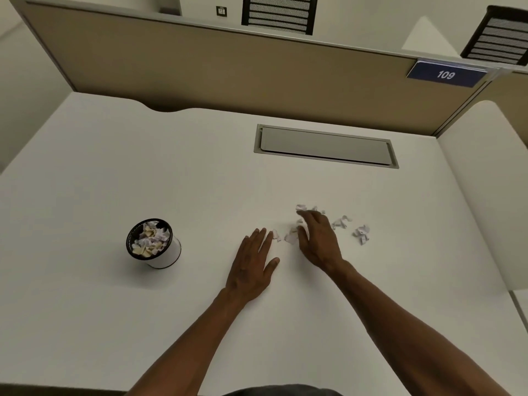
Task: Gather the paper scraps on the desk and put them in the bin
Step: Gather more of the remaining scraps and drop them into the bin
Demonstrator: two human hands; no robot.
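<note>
Paper scraps (361, 234): crumpled white bits, strewn in a loose row running left to right on the white desk (114, 167). Right hand (318, 242) over them, fingers curled, cupping. Left hand (253, 265) flat, fingers together, thumb out. Bin (154, 243): small white cylinder, dark rim, scrap-filled, well left.

Single view, head-worn, wide-angle. It looked forward and steeply down from above the near edge of the desk (114, 172), close over it. Partition wall (228, 70) ran across at 12 o'clock; forearms entered from 6 o'clock. Straight edges bowed toward the frame corners. No second view to overlap.
</note>
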